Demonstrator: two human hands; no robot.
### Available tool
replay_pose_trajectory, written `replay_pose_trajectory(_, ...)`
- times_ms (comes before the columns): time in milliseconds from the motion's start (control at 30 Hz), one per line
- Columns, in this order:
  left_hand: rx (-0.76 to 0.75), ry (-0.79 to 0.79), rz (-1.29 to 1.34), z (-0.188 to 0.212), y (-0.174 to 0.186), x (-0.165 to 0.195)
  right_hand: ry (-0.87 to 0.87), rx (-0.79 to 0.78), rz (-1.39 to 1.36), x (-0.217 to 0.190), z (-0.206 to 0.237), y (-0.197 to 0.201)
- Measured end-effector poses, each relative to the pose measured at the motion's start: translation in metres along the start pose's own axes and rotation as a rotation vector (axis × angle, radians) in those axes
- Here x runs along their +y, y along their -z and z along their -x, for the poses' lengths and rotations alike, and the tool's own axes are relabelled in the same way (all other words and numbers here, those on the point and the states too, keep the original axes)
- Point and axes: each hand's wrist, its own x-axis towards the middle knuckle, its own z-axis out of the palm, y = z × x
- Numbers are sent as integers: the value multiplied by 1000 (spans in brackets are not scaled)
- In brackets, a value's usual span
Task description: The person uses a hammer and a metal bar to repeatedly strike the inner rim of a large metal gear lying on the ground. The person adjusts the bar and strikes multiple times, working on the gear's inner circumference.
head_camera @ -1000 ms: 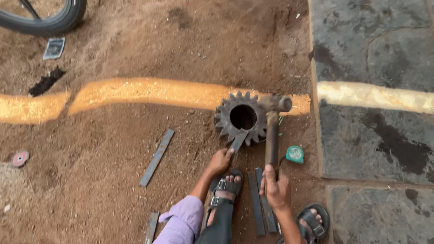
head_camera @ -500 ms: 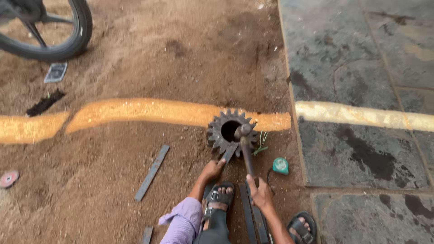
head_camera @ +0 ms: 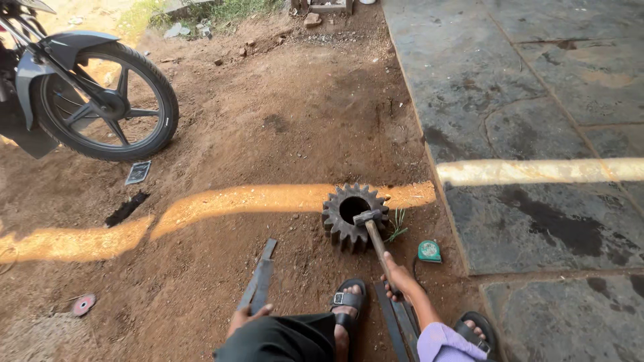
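Note:
A dark, rusty toothed gear lies flat on the red dirt in front of my sandalled feet. My right hand grips the wooden handle of a hammer, and the hammer's steel head rests on the gear's near rim. Down at the lower left, my left hand is closed on the near end of a flat metal bar that points toward the gear. A dark trouser leg hides part of that hand.
Several flat metal bars lie between my feet. A green tape measure sits right of the gear, beside grey stone paving. A motorcycle wheel stands at far left. A small grinding disc lies lower left.
My left hand has left the gear and drawn back to the flat bar at lower left. The hammer head has come down onto the gear's rim. The view has tilted up.

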Motion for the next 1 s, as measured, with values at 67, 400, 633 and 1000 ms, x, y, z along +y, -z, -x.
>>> replay_pose_trajectory(67,77,28,-260,13,68,17,24,32,-23,1,2,-8)
replay_pose_trajectory(400,-28,-219,-25,33,139,264,108,-108,-480,27,6,-69)
replay_pose_trajectory(633,-355,-91,493,-31,-126,223,151,255,-235,38,-23,-55)
replay_pose_trajectory(1000,-366,-22,236,-64,-218,91,51,302,-76,50,-49,-20)
